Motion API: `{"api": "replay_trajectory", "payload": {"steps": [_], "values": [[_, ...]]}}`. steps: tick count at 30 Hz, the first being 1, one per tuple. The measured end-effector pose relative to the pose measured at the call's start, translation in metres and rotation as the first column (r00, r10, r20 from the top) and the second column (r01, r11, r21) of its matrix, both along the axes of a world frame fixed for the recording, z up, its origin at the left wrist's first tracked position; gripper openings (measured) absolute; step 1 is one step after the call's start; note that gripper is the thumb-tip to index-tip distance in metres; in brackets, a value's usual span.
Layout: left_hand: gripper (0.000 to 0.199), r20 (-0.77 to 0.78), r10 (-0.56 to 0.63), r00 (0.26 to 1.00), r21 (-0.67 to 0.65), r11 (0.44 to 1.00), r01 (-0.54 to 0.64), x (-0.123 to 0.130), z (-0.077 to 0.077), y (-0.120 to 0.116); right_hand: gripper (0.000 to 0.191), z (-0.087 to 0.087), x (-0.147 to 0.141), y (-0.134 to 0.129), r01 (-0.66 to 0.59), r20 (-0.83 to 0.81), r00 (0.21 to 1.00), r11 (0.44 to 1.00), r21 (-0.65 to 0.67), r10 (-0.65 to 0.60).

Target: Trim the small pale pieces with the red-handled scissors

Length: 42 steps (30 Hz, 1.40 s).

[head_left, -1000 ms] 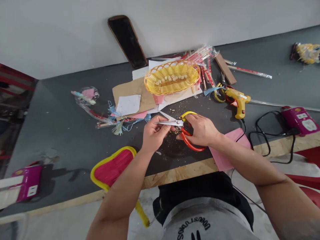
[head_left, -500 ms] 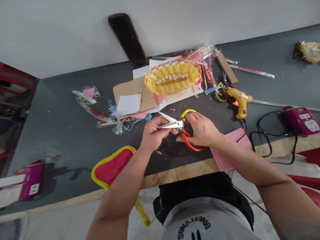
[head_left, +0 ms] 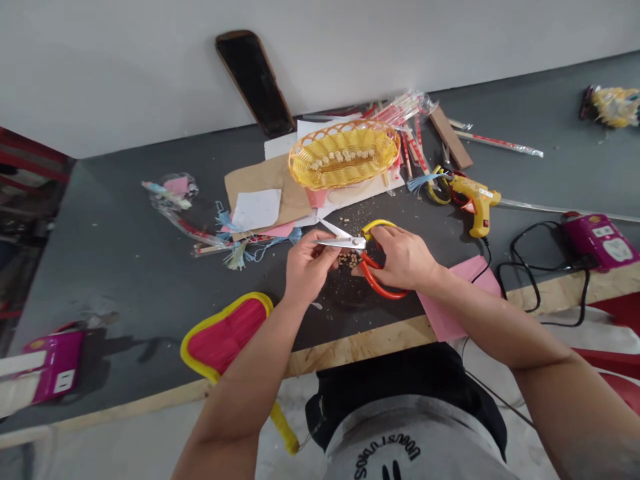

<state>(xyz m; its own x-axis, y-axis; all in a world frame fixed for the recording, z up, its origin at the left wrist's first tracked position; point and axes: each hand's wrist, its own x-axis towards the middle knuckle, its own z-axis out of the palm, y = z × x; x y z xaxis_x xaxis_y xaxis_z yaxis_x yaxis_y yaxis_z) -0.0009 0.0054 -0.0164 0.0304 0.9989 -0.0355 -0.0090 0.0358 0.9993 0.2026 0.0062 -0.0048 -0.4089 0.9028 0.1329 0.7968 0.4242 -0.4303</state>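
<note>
My right hand (head_left: 407, 259) is wrapped round the handles of a pair of scissors (head_left: 354, 243), one handle yellow and the other red. The blades stand partly apart and point left, over the fingers of my left hand (head_left: 306, 270). Those fingers are pinched together; whatever lies between them is hidden behind the blades and too small to name. Small tan pieces (head_left: 350, 259) and crumbs lie on the dark table just under the scissors. Beyond my hands a yellow woven basket (head_left: 345, 175) holds a row of small pale bits.
A yellow glue gun (head_left: 477, 200) lies to the right, its black cord running to a purple box (head_left: 600, 240). A phone (head_left: 255, 80) leans on the wall. Blue tassels (head_left: 240, 253), papers and wrapped sticks surround the basket. A red, yellow-edged fan-shaped piece (head_left: 227, 333) overhangs the front edge.
The scissor blades have closed somewhat and the handles have drawn nearer each other. More tan pieces show on the table beneath them. My left hand stays at the blades.
</note>
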Motion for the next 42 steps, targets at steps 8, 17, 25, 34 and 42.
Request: {"api": "replay_trajectory", "payload": {"steps": [8,17,25,34,42], "values": [[0.018,0.006,0.01,1.0,0.068,0.998,-0.011,-0.004,-0.007,0.0,0.068,-0.002,-0.001,0.002,-0.016,-0.002,1.0,0.997,0.071,0.017],[0.014,0.192,-0.119,0.974,-0.109,0.984,0.142,-0.004,0.01,0.004,0.068,-0.005,0.003,0.003,-0.116,-0.039,0.992,0.99,0.076,0.12],[0.018,0.175,-0.074,0.982,-0.082,0.993,0.089,-0.004,0.005,0.003,0.065,0.0,0.003,-0.002,-0.04,0.013,0.999,0.999,0.016,0.039],[0.016,0.019,0.012,1.0,0.083,0.996,-0.014,-0.005,-0.004,0.003,0.064,-0.001,-0.001,0.002,-0.001,-0.005,1.0,1.0,-0.007,0.001],[0.009,0.118,-0.015,0.993,-0.035,0.999,0.019,-0.002,-0.003,0.002,0.069,-0.005,0.002,0.004,-0.06,0.004,0.998,0.997,0.038,0.06]]}}
